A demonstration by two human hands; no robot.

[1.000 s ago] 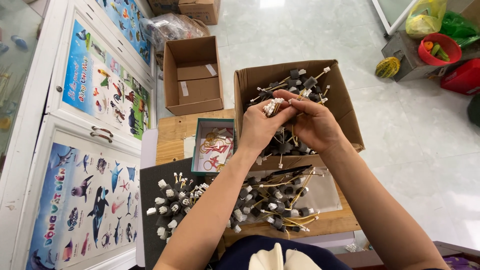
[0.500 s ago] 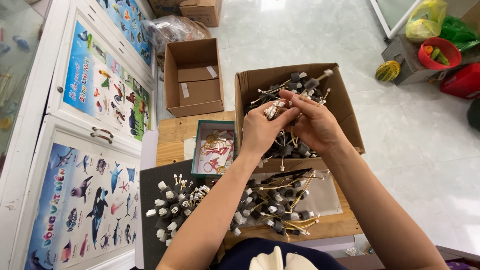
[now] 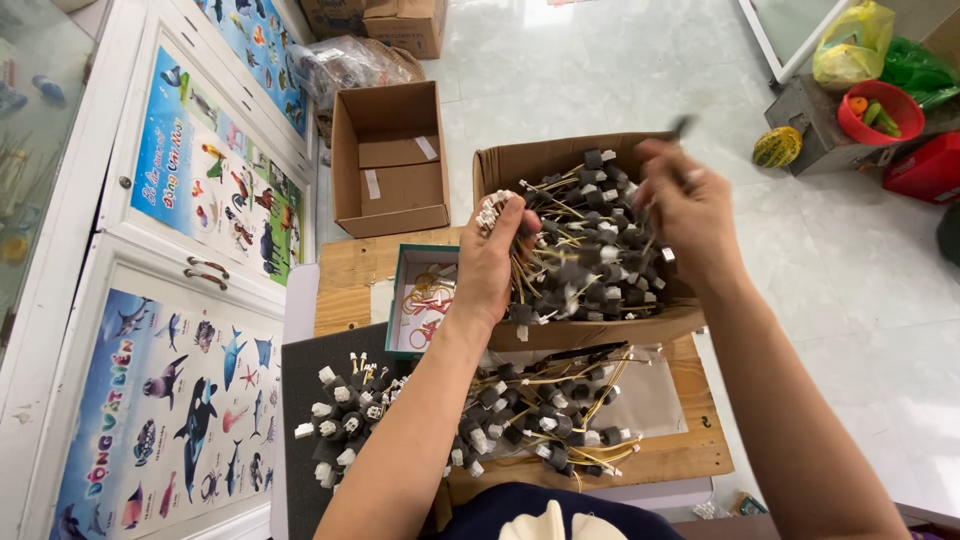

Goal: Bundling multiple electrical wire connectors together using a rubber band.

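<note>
My left hand [image 3: 497,262] grips a bundle of short yellow wires [image 3: 497,212] with white connector ends, held upright over the near-left corner of a cardboard box [image 3: 500,165] full of wired black parts [image 3: 590,255]. My right hand [image 3: 682,205] is raised over the box's right side, blurred, pinching a single wired black part [image 3: 682,127] between its fingers. More of these wired parts lie loose on the wooden table [image 3: 350,275]: a pile [image 3: 560,410] on a clear plastic bag and another group [image 3: 345,420] on a dark mat.
A small teal tray [image 3: 408,290] with rubber bands sits left of the box. An empty open cardboard box [image 3: 390,160] stands on the tiled floor beyond the table. White cabinets with animal posters [image 3: 200,210] line the left. Bags and a red bowl [image 3: 880,110] stand far right.
My hands were together over the box's front. The right hand has now swung up and to the right with one part; the left hand stays, holding the wire bundle.
</note>
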